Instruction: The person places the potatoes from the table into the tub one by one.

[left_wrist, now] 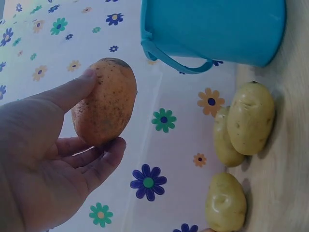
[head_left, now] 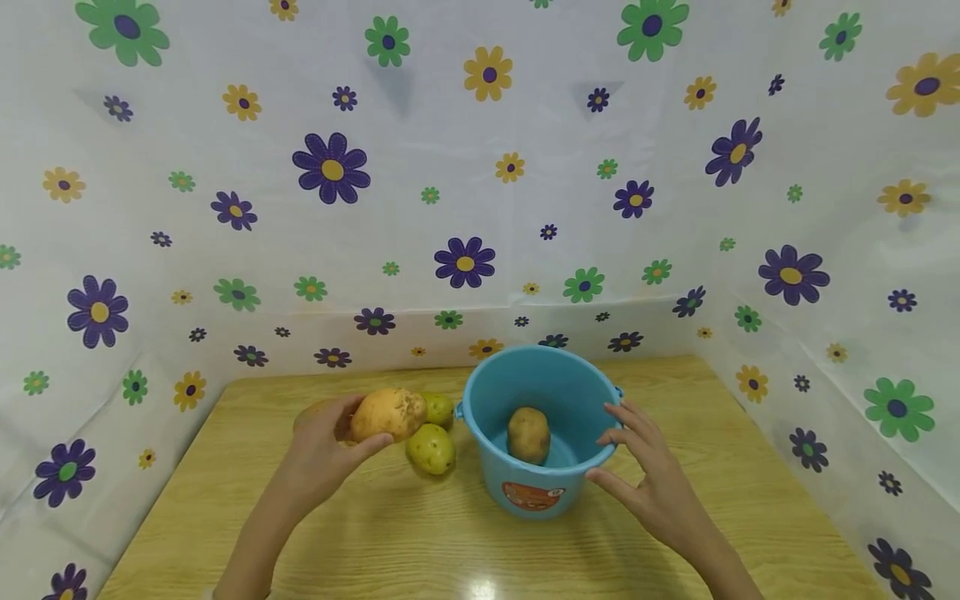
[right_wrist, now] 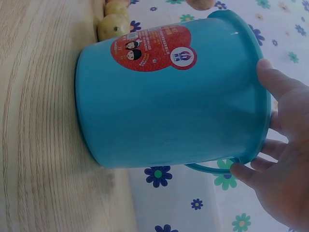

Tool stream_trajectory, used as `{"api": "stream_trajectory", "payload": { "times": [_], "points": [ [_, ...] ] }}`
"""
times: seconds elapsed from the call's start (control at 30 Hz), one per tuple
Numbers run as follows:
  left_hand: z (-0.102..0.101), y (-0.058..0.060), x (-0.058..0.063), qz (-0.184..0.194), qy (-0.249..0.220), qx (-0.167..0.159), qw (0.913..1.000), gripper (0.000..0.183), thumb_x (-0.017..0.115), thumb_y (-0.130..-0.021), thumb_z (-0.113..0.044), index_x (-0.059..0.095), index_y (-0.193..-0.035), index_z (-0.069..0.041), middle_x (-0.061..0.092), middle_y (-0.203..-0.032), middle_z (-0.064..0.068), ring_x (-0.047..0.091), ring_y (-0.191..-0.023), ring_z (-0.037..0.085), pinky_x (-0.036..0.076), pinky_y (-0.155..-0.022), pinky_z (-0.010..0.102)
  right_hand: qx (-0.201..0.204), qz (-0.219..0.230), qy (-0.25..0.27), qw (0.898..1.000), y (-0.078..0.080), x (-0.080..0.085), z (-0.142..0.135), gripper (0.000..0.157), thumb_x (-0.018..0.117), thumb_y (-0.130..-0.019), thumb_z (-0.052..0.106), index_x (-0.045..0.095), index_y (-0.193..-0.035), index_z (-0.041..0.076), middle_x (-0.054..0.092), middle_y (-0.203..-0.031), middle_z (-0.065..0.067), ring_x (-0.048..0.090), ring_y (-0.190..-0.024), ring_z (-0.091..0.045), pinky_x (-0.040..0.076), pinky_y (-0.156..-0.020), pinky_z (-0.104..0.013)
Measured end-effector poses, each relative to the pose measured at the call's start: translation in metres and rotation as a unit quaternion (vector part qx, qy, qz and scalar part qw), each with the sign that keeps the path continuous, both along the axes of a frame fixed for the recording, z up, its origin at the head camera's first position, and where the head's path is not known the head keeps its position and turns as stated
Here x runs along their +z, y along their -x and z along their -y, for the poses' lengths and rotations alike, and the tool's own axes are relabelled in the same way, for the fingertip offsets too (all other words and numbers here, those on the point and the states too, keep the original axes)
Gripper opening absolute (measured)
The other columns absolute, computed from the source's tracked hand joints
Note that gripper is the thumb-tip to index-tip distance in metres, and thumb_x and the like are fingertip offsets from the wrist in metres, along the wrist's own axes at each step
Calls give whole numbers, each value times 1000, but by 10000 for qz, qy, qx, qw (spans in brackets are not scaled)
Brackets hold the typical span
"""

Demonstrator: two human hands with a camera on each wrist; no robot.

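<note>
Left hand (head_left: pixel 324 460) partly behind potato (head_left: pixel 386 415)

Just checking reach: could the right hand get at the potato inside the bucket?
Probably yes: the bucket is uncovered above the potato, and the right hand is at the rim, though its fingers would likely need to let go.

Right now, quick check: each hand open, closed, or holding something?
Left hand: holding a potato, clear of the bucket.
Right hand: holding the blue bucket at its rim.
</note>
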State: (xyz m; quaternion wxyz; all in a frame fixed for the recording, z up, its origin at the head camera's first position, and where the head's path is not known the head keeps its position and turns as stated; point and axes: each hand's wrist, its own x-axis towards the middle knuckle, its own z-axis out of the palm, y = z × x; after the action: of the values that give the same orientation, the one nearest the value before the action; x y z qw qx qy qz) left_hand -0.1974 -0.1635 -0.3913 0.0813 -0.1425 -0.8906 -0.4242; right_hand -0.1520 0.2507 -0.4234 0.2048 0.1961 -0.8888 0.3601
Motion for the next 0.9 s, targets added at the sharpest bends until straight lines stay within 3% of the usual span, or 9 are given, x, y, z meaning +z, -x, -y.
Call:
{"api": "stream_trajectory", "payload": {
  "times": [0.27,0.53,0.9],
  "points": [
    [-14,1,17,-101,292,83,9995,71,68,-74,-57,50,-128,-15,63,-108,-2,62,-89,11,54,-75,34,13,42,33,10000,0,-1,0,34,78,-75,31,55,-101,30,36,-144,-6,18,-137,-28,28,-95,-69],
    [-30,4,34,-152,250,-142,9995,70,67,-75,-58,46,-132,-22,59,-114,-6,59,-93,9,52,-78,34,25,36,57,10000,1,-2,0,34,78,-75,30,56,-101,31,36,-144,-5,19,-137,-31,28,-95,-69],
    [-58,9,51,-383,-11,-481,9981,70,68,-77,-53,47,-133,-18,57,-115,-5,57,-93,10,52,-77,28,33,20,55,10000,2,-2,0,35,79,-75,30,56,-102,30,36,-144,-6,19,-136,-31,28,-95,-68]
  ]
}}
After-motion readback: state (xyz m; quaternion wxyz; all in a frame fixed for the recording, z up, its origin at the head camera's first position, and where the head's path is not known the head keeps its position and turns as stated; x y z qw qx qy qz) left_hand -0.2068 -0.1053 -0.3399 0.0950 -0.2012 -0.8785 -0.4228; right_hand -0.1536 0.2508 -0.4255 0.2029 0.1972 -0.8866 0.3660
